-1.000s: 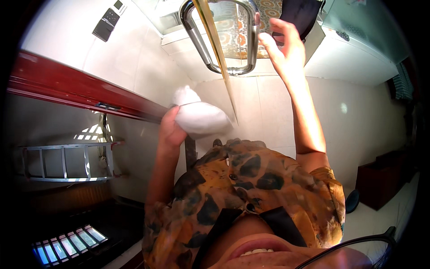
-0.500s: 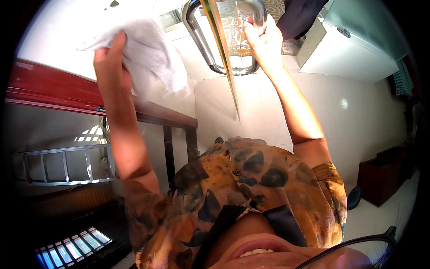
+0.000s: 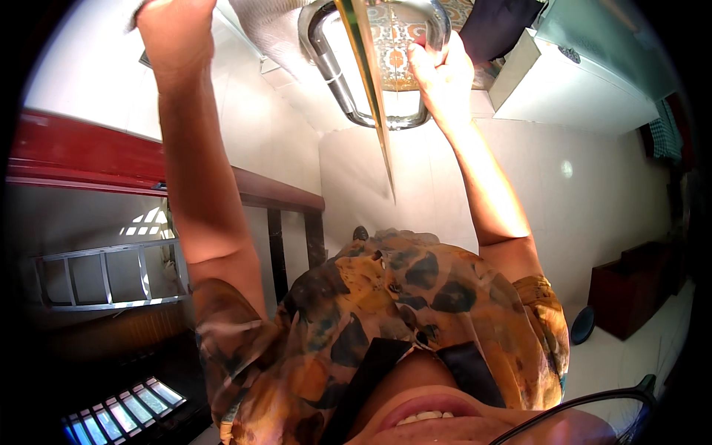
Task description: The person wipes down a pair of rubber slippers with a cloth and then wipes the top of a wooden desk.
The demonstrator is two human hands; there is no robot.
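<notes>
My right hand [image 3: 449, 78] is closed around the right-hand bar of a chrome door handle [image 3: 337, 87]. Between the handle's two bars runs the greenish edge of a glass door [image 3: 368, 63], seen almost end-on. High at the upper left is my left hand [image 3: 176, 41], its fingers cut off by the picture's top edge. Beside it, a white cloth [image 3: 273, 24] hangs blurred and in shade near the handle's left bar. The cloth has travelled with this hand, though the grip itself is out of sight.
A dark red rail [image 3: 278, 194] on black posts runs below my left arm. An aluminium ladder [image 3: 111, 278] lies further left. To the right stand a white cabinet [image 3: 578, 85] and a dark red wooden box [image 3: 630, 297]. Patterned tiles [image 3: 397, 55] show beyond the handle.
My left hand has moved up and away with the cloth, until its fingers left the picture. The cloth now hangs closer to the handle. My right hand keeps its grip.
</notes>
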